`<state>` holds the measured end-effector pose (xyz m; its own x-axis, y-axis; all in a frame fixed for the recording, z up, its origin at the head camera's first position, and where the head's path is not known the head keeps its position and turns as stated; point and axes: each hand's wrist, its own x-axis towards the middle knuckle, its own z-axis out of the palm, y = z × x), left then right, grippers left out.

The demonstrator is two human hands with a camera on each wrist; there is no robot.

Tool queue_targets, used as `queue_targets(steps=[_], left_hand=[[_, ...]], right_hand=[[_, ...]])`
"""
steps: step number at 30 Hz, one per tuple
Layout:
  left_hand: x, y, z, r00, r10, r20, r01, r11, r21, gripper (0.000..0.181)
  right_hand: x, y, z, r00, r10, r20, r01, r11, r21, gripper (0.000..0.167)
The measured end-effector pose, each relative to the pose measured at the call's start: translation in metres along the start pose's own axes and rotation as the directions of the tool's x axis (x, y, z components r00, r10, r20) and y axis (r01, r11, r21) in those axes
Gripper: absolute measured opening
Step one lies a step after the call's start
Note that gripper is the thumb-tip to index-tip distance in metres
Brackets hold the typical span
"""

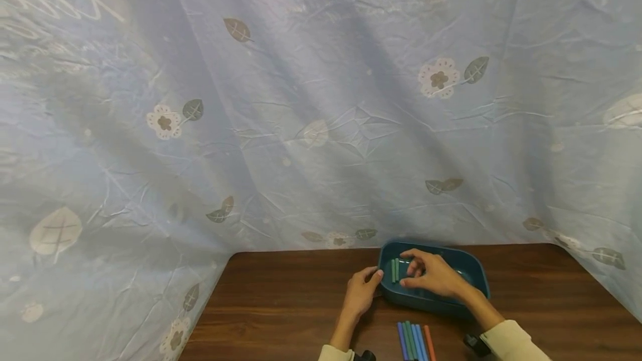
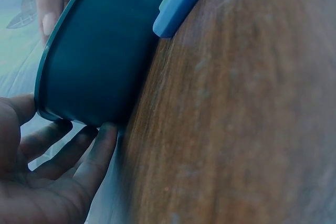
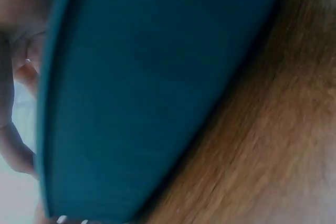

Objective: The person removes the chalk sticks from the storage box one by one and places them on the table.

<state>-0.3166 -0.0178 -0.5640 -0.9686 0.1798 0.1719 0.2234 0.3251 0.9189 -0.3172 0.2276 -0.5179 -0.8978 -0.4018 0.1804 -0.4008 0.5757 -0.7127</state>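
A dark teal plastic bin [image 1: 426, 302] stands at the back of the table. My left hand [image 1: 358, 296] is at its left end, thumb at the rim. In the left wrist view, the fingers [image 2: 100, 148] of that hand touch the outer end wall, only lightly bent. Over the bin reaches my right hand [image 1: 433, 274], thumb and forefinger apart, with nothing visible between them. Just left of these fingertips, two green sticks [image 1: 395, 271] lie side by side inside the bin. The bin's wall hides most of the right hand in the right wrist view.
In front of the bin, several slim sticks [image 1: 413, 341] in purple, green, blue and red lie in a row on the brown wood-grain table [image 1: 281, 305]. A blue stick [image 2: 181, 6] shows in the left wrist view. Patterned cloth [image 1: 321, 99] hangs behind and at the sides.
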Motion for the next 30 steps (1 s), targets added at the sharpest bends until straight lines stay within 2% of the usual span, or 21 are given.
queue_targets(steps=[9,23,26,30], left_hand=[[0.001,0.000,-0.002,1.000,0.012,0.002,-0.012,1.000,0.004,0.042],[-0.001,-0.002,0.002,1.000,0.000,0.011,0.001,0.999,-0.048,0.039],[-0.001,-0.002,0.001,1.000,0.002,0.012,-0.001,0.998,-0.056,0.039],[0.001,-0.003,0.001,1.000,0.008,0.002,-0.008,1.000,-0.022,0.039]], right_hand=[[0.021,0.020,0.001,0.999,0.041,-0.010,-0.041,0.999,0.011,0.076],[0.027,0.046,0.014,0.994,0.103,-0.027,-0.102,0.993,0.052,0.081],[0.029,0.048,0.015,0.993,0.118,-0.026,-0.117,0.992,0.039,0.083],[0.031,0.050,0.020,0.993,0.118,-0.020,-0.118,0.993,-0.027,0.086]])
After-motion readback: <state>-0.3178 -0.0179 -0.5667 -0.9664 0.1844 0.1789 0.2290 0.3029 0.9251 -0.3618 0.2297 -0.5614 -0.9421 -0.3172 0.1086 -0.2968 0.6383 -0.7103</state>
